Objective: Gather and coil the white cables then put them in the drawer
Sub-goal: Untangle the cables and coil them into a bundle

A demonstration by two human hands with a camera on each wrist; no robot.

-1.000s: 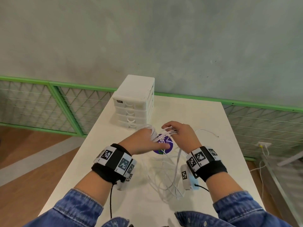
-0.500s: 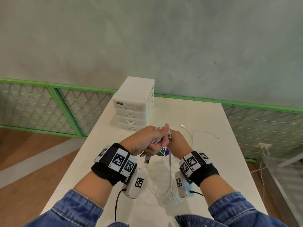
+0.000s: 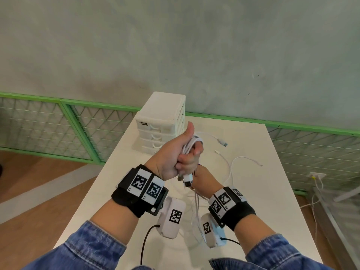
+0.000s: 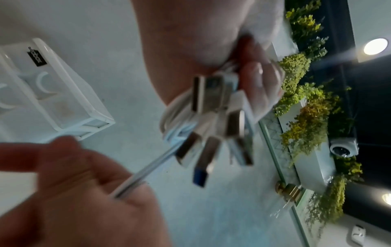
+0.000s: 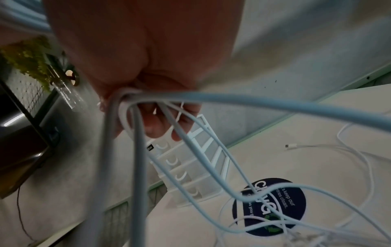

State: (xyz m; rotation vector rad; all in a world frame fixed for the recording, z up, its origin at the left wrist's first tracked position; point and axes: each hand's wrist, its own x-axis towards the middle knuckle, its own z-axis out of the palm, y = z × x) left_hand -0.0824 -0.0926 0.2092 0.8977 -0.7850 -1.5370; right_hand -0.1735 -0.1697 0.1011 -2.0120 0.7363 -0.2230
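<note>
My left hand [image 3: 184,156] is raised above the table in a fist with the thumb up, gripping a bundle of white cables [image 3: 190,145]. Several USB plugs [image 3: 188,180] hang below that fist; the left wrist view shows the USB plugs [image 4: 213,120] fanned out. Just beneath, my right hand [image 3: 202,179] grips the trailing strands [image 5: 135,133], which run down to the table. Loose cable ends [image 3: 223,142] lie on the table to the right. The white drawer unit [image 3: 161,123] stands behind, all drawers shut.
The white table [image 3: 272,191] has a round dark sticker [image 5: 268,207] under the slack cables. A green-framed mesh fence [image 3: 48,121] runs behind and left, with a grey wall above. Wooden floor lies to the left of the table.
My left hand has lifted the bundle higher, its thumb now pointing up. My right hand has dropped below it along the strands. The loose ends have been drawn nearer across the table.
</note>
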